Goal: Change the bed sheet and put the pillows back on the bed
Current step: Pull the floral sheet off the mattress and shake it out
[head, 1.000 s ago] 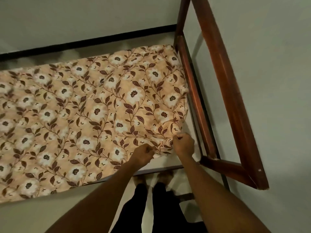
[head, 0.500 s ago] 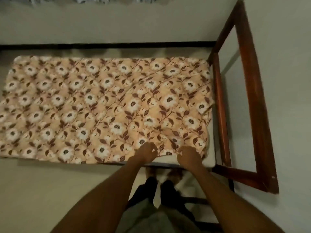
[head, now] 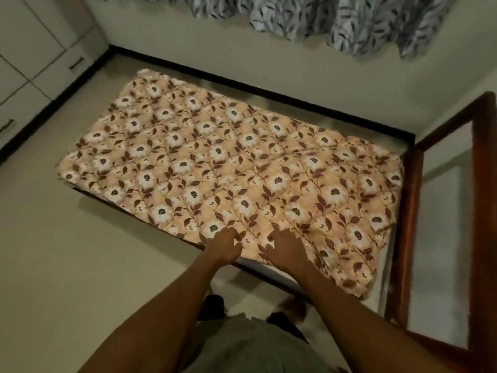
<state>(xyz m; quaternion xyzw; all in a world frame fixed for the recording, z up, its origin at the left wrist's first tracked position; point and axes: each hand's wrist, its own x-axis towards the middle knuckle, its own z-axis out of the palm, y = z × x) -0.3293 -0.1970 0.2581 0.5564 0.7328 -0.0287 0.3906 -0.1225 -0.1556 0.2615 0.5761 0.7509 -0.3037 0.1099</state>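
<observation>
Matt floral cloth bed sheet [head: 228, 168], glossy dark wooden bed frame [head: 408, 211], leaf-print fabric curtain [head: 336, 14].

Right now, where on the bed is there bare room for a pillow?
The floral sheet lies bare from the wooden frame to its far-left end. Only the near edge is crowded, where the left hand and right hand touch it.

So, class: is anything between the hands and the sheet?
Nothing visible does. The left hand and the right hand both touch the sheet directly at its near edge.
</observation>
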